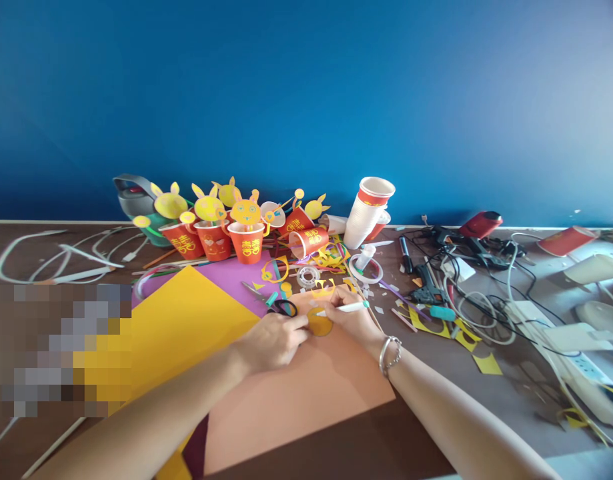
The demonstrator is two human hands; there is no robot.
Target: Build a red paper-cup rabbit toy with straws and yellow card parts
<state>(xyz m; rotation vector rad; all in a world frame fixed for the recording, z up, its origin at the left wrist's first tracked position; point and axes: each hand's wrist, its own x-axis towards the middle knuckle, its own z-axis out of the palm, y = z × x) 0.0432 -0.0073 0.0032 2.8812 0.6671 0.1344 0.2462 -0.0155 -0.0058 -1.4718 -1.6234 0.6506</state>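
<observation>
A sheet of peach-orange paper [306,407] lies in front of me, with a small yellow paper circle [320,325] near its far end. My left hand [276,340] is closed, fingers curled, its fingertips pressed down at the circle's left edge. Between the fingers of my right hand [353,320] is a white pen [350,307], its tip at the circle's upper edge. Scissors [281,307] with dark handles lie partly spread just beyond my left hand. Under the peach sheet's left side are yellow paper [186,327] and purple paper [226,283].
Red paper cups [246,245] with yellow rabbit heads stand by the blue wall. A stack of white cups [363,213] leans behind my right hand. Paper scraps [429,323], a glue gun [426,283], tangled cables and a power strip [561,340] crowd the right side.
</observation>
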